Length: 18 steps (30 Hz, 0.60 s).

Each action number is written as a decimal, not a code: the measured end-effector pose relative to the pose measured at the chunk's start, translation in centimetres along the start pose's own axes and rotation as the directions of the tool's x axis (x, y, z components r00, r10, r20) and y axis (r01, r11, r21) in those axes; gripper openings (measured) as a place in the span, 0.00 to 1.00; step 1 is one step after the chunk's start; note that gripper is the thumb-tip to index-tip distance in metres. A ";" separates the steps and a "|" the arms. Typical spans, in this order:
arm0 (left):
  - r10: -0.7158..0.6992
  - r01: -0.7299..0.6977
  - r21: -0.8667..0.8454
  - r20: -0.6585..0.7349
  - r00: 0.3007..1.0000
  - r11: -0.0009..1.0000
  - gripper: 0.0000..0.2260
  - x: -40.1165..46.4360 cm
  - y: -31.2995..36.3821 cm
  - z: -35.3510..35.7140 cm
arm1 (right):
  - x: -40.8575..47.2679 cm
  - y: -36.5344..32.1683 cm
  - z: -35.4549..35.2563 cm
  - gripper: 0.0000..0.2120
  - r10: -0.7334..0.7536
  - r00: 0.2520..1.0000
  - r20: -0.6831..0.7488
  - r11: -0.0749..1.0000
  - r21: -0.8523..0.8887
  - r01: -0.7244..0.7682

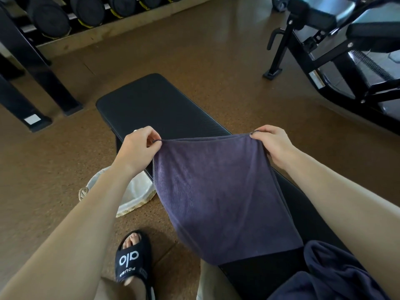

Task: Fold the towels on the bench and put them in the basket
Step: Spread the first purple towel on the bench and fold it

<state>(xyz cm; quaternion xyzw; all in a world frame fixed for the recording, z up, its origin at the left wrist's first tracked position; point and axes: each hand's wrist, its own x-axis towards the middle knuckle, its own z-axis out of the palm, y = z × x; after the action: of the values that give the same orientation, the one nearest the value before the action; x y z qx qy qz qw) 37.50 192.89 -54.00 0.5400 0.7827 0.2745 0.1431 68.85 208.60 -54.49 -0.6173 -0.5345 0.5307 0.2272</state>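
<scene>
Left hand: I see the left hand (138,148) raised over the near part of the bench, thumb and curled fingers pinching the left top corner of the towel; a ring shows on one finger.
Right hand: the right hand (273,146) pinches the right top corner the same way, fingers curled round the hem, level with the other hand.
Towel: the purple-grey towel (218,195) is stretched between my two hands and hangs down toward me as one flat sheet (its lower edge falls across the bench pad, just above my lap).
Second towel: a darker blue towel (331,276) lies crumpled at the bottom right, on the near end of the bench beside my right forearm.
Bench: the black padded bench (151,105) runs away from me toward the upper left, its far half bare.
Basket: the basket (134,195) sits on the floor left of the bench, under my left forearm; I can see a white liner and a woven rim, and I cannot tell what is inside.
Floor: brown speckled floor (194,50) all around, with my foot in a black slide sandal (134,260) at the bottom.
Surroundings: a dumbbell rack (71,14) at the upper left, a black exercise machine (337,50) at the upper right.
</scene>
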 end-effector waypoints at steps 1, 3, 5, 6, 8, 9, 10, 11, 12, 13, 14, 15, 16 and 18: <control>0.012 -0.012 -0.011 0.005 1.000 1.000 0.05 -0.3 0.0 -0.4 | -0.1 0.0 -0.2 0.05 -0.054 0.998 -0.017 0.998 -0.041 0.054; 0.034 -0.033 -0.024 0.015 0.999 0.999 0.05 -0.8 0.2 -1.3 | -0.6 -0.1 -0.5 0.05 -0.165 0.985 -0.043 0.979 -0.125 0.159; 0.055 -0.054 -0.038 0.014 0.998 0.998 0.06 -1.6 0.6 -2.5 | -1.3 -0.5 -0.9 0.06 -0.272 0.961 -0.057 0.947 -0.192 0.256; 0.062 -0.061 -0.043 0.014 0.998 0.997 0.06 -2.0 0.9 -3.2 | -1.7 -0.8 -1.1 0.05 -0.317 0.946 -0.062 0.930 -0.218 0.297; 0.077 -0.077 -0.045 0.013 0.997 0.996 0.07 -3.0 1.6 -4.5 | -2.6 -1.4 -1.6 0.04 -0.394 0.917 -0.068 0.895 -0.256 0.366; 0.089 -0.088 -0.048 0.012 0.996 0.995 0.07 -3.5 2.0 -5.1 | -3.1 -1.8 -1.9 0.04 -0.427 0.901 -0.068 0.879 -0.266 0.396; 0.096 -0.095 -0.054 0.012 0.995 0.994 0.08 -4.0 2.3 -5.7 | -3.6 -2.1 -2.1 0.03 -0.455 0.888 -0.070 0.865 -0.270 0.423; 0.101 -0.099 -0.066 0.015 0.995 0.993 0.09 -4.5 2.7 -6.3 | -4.1 -2.5 -2.4 0.03 -0.476 0.876 -0.075 0.856 -0.269 0.442; 0.105 -0.103 -0.073 0.019 0.994 0.992 0.09 -5.0 3.0 -6.8 | -4.7 -2.9 -2.7 0.02 -0.491 0.867 -0.084 0.850 -0.263 0.456; 0.116 -0.114 -0.070 0.025 0.993 0.991 0.10 -5.5 3.3 -7.4 | -5.4 -3.3 -2.9 0.02 -0.504 0.859 -0.093 0.846 -0.254 0.469; 0.130 -0.128 -0.052 0.036 0.991 0.990 0.10 -5.9 3.5 -8.0 | -6.1 -3.7 -3.2 0.02 -0.517 0.850 -0.100 0.841 -0.245 0.482; 0.145 -0.144 -0.027 0.053 0.988 0.989 0.11 -6.4 3.7 -8.7 | -6.8 -4.1 -3.5 0.02 -0.529 0.843 -0.103 0.836 -0.238 0.495; 0.159 -0.159 -0.004 0.072 0.985 0.987 0.11 -6.8 4.0 -9.4 | -7.5 -4.4 -3.7 0.02 -0.540 0.836 -0.103 0.830 -0.233 0.507; 0.183 -0.186 0.020 0.099 0.978 0.982 0.11 -7.6 4.4 -10.7 | -8.8 -5.1 -4.2 0.02 -0.565 0.819 -0.096 0.811 -0.243 0.532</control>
<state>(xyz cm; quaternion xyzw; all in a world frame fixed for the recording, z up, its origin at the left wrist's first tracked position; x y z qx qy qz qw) 38.18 184.06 -43.30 0.6251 0.7252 0.2485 0.1469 71.66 203.52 -45.16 -0.4976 -0.7214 0.3317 0.3491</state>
